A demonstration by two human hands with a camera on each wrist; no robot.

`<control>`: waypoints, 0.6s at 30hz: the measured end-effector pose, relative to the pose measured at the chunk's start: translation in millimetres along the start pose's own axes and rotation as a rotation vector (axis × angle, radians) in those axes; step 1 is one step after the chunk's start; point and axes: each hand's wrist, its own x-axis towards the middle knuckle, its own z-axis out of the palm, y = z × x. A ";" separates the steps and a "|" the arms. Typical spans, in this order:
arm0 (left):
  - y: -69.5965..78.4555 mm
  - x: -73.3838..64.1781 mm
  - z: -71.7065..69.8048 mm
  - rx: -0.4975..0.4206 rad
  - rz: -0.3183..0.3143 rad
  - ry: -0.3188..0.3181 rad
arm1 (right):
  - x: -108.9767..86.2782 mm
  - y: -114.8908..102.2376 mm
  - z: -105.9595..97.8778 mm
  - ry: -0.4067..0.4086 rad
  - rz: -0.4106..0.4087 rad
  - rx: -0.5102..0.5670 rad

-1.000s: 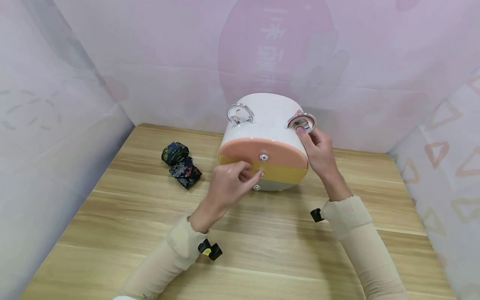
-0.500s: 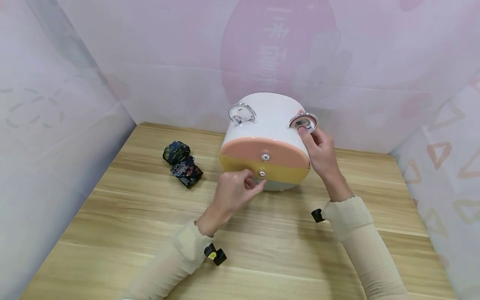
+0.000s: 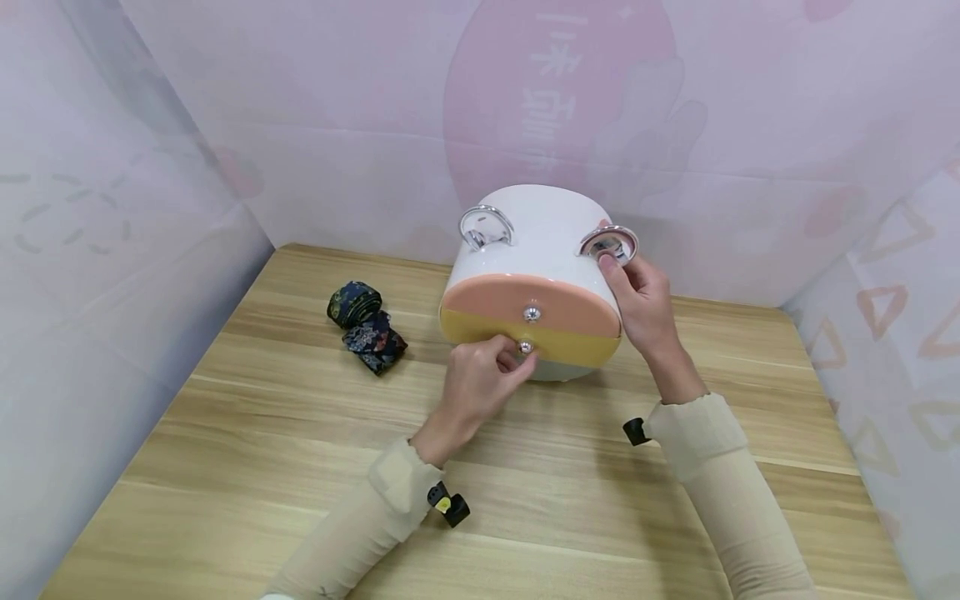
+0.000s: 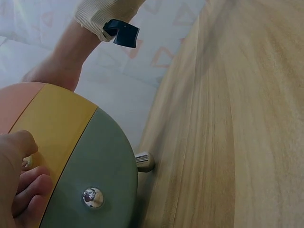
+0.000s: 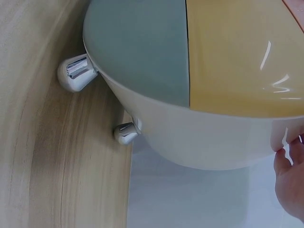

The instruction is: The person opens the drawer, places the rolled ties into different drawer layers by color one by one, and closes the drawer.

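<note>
A small white drawer cabinet [image 3: 540, 221] with an oval front stands on chrome feet, two chrome ear-shaped rings on top. Its drawer fronts are orange [image 3: 487, 296], yellow [image 3: 577, 346] and green [image 4: 104, 147]. My left hand [image 3: 480, 379] has thumb and index finger at the silver knob [image 3: 527, 347] of the yellow drawer, pinching it. In the left wrist view the index finger curls over that knob and the thumb is hidden. My right hand [image 3: 648, 304] grips the right chrome ear [image 3: 609, 242], thumb at its base; in the right wrist view fingertips [image 5: 281, 160] touch the cabinet's white side.
Left of the cabinet, two rolled dark patterned neckties lie on the wooden table [image 3: 300, 467]: a green-blue roll [image 3: 354, 304] and a floral one [image 3: 377, 342]. A printed cloth wall [image 3: 337, 167] rises close behind the cabinet, with more cloth at both sides.
My left hand has shifted slightly right; its thumb dropped off the yellow drawer's knob, then came back up to it. My right hand stays at the ear. The drawers look unmoved.
</note>
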 end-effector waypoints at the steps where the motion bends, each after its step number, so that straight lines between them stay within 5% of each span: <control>1: 0.1 0.2 0.8 -0.005 -0.003 0.003 | 0.0 0.1 0.0 0.002 -0.003 -0.001; 18: 0.4 0.1 4.4 0.011 0.048 0.051 | -2.0 -11.6 -4.0 -0.062 0.056 -0.057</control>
